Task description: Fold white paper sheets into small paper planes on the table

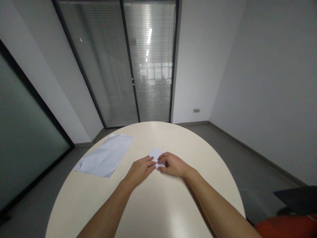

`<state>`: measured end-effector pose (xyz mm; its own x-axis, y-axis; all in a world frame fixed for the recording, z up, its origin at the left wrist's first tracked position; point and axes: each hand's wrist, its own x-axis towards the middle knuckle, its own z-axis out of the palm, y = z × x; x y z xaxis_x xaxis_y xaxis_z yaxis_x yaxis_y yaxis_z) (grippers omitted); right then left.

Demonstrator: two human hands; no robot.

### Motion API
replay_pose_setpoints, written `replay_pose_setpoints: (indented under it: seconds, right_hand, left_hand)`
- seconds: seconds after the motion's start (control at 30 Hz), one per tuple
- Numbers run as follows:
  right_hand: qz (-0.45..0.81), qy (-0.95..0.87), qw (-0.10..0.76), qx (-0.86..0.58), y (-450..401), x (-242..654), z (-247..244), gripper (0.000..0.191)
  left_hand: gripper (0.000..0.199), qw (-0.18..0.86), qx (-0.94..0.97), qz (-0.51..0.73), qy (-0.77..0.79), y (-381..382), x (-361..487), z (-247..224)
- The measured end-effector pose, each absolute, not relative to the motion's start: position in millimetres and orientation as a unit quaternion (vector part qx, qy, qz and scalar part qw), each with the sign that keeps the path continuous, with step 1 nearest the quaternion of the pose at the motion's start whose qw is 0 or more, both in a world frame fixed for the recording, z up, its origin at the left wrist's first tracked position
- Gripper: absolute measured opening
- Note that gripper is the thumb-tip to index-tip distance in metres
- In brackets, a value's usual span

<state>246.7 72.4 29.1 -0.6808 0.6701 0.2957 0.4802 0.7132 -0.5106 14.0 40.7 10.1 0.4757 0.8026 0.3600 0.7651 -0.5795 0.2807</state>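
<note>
A small folded piece of white paper point(156, 152) lies on the round table in front of me, partly covered by my fingers. My left hand point(140, 170) rests at its left side, fingertips and thumb pressed on its near edge. From the right, my right hand point(173, 164) reaches over the paper with bent fingers and thumb closed on its near part. The fingertips of both hands almost meet. Exactly how the paper is folded between them is hidden.
Creased white sheets point(106, 157) lie on the left of the cream round table point(153, 208). A glass door with blinds point(151, 92) stands beyond the far edge. At lower right are a red chair point(284, 227) and a dark flat object point(298, 200).
</note>
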Motion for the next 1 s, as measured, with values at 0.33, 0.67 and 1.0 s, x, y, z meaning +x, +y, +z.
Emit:
replay_pose_setpoints:
  seconds: [0.33, 0.67, 1.0]
  right_hand:
    - [0.206, -0.901, 0.211, -0.32, 70, 246, 34, 0.016]
    - [0.181, -0.898, 0.209, -0.341, 67, 243, 38, 0.023]
    - [0.164, -0.902, 0.205, -0.342, 62, 245, 45, 0.023]
  left_hand:
    - [0.025, 0.045, 0.862, 0.24, 0.444, 41, 14, 9]
    - [0.022, 0.059, 0.862, 0.243, 0.441, 39, 15, 15]
    - [0.025, 0.081, 0.845, 0.225, 0.479, 40, 16, 20]
